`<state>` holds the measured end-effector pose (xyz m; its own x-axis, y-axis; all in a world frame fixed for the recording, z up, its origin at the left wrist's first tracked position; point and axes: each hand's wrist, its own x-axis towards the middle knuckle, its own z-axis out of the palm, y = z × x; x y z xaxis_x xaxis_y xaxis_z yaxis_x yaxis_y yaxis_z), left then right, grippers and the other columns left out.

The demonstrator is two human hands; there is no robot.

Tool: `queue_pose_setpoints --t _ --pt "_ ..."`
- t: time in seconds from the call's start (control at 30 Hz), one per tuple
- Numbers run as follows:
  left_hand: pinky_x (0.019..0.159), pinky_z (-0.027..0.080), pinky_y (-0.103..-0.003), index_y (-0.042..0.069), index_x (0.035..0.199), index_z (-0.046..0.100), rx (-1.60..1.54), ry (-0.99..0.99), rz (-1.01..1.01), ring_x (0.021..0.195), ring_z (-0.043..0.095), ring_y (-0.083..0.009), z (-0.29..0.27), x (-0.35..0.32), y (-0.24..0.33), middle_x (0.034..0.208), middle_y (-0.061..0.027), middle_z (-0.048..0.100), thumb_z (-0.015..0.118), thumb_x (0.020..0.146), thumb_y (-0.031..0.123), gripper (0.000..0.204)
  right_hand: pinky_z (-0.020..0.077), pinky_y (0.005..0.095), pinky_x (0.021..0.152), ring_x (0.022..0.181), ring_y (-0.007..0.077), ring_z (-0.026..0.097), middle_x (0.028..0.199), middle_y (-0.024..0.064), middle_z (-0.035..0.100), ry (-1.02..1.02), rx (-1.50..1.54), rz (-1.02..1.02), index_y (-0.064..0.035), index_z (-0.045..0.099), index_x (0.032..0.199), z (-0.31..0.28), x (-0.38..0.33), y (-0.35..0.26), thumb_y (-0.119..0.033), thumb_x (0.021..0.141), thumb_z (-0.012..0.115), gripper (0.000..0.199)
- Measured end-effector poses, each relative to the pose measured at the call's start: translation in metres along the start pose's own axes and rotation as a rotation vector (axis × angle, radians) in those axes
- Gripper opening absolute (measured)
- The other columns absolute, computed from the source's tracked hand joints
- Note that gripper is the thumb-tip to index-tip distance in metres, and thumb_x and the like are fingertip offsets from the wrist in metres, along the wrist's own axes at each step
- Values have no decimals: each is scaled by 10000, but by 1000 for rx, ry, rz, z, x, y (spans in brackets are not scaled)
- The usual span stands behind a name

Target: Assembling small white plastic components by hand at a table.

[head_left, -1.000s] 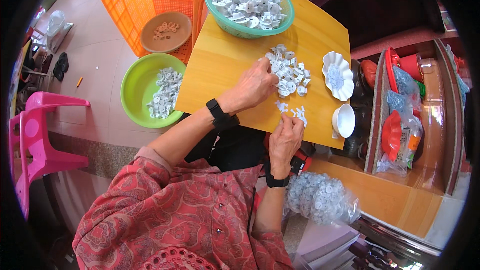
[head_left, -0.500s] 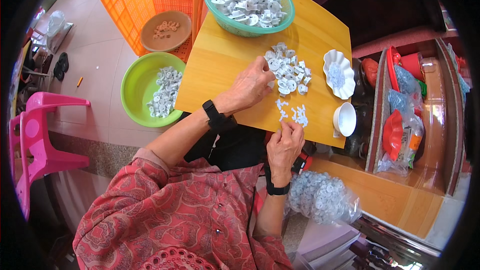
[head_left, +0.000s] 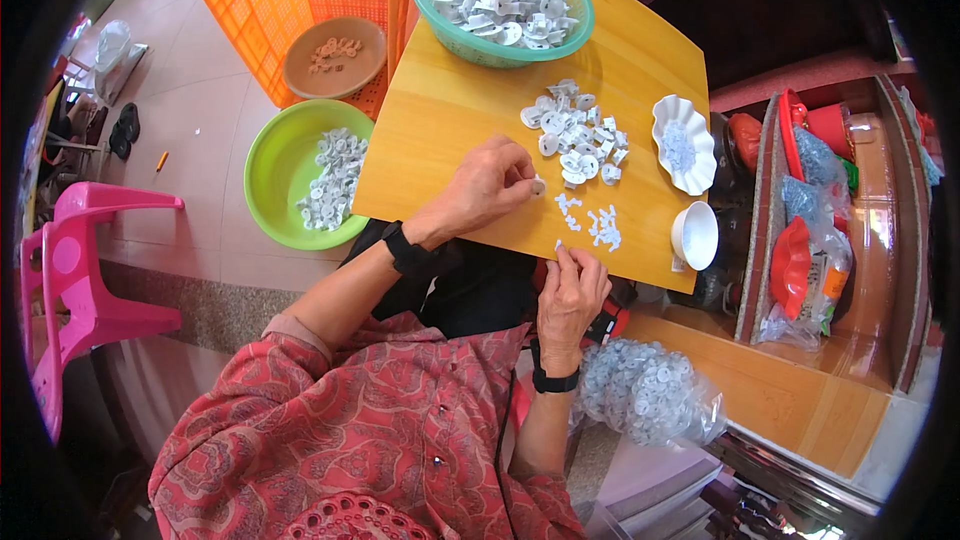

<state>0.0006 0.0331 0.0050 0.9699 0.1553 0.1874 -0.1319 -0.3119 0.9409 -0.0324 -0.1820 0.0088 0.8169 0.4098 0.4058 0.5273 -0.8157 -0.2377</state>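
Observation:
My left hand [head_left: 487, 183] is over the yellow table, thumb and fingers pinched on a round white plastic part [head_left: 539, 185]. Closer to the near edge, my right hand [head_left: 573, 300] pinches a tiny white plastic piece [head_left: 558, 244] at its fingertips. Beyond both hands lies a loose pile of white plastic parts [head_left: 578, 135], round discs with raised bits. Between that pile and my right hand are small white branching pieces [head_left: 604, 228] in two little clusters. The two held parts are apart from each other.
A teal basket [head_left: 500, 57] heaped with similar parts stands at the table's far end. A fluted white dish [head_left: 698, 172] and a white bowl [head_left: 703, 236] are at the right. Left of the table are a green basin [head_left: 268, 180], orange crate [head_left: 245, 15] and pink stool [head_left: 110, 315].
My left hand has drawn back from the pile toward me, bringing a round white part away. My right hand stays near the table edge, now with a tiny white piece showing at its fingertips.

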Motion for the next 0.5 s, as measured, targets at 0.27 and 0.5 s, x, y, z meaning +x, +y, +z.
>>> queue_pose_setpoints --t 0.27,0.5 --pt "753 596 -277 6 1006 602 -1064 -197 -433 865 701 -186 -1 -30 -5 1000 -129 702 685 920 119 165 458 436 808 921 309 587 945 114 590 75 82 22 -17 622 905 4 -2 -6 14 799 694 131" --pt "830 604 -318 20 1146 606 -1224 -163 -475 958 696 -207 1 -42 0 1074 -117 685 670 923 94 244 470 461 833 933 358 583 996 173 571 121 355 171 16 554 971 -2 12 -27 65 814 636 184"
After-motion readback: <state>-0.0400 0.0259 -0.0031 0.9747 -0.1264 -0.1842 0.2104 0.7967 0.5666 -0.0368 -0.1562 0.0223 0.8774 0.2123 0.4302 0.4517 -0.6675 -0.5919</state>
